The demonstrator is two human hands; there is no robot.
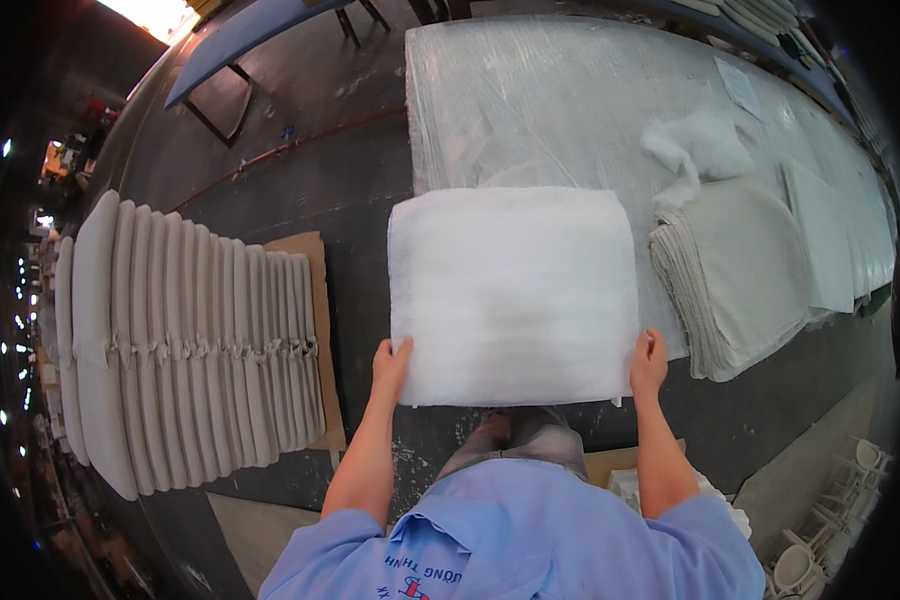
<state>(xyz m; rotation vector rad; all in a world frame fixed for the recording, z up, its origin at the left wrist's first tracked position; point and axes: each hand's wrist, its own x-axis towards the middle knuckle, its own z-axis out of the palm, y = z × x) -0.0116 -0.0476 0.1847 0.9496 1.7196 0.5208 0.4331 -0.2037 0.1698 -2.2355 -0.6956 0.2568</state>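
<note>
A squarish white padded cushion (515, 290), soft and fluffy-looking, is held out flat in front of my body. My left hand (392, 368) grips its lower left edge, thumb on top and the other fingers mostly underneath. At the opposite side my right hand (649, 362) is closed on the lower right edge. Beyond the cushion lies a broad surface wrapped in clear plastic (530, 100). A pile of folded beige fabric pieces (740, 265) sits on that surface to the right, with a tuft of white wadding (705, 145) just behind it.
To my left stands a tall stack of beige cushions (190, 350) on brown cardboard (322, 300). A blue-topped table (250, 40) is at the far left. White chair-like frames (820, 550) are at the lower right. A white sheet (815, 235) lies beside the fabric pile.
</note>
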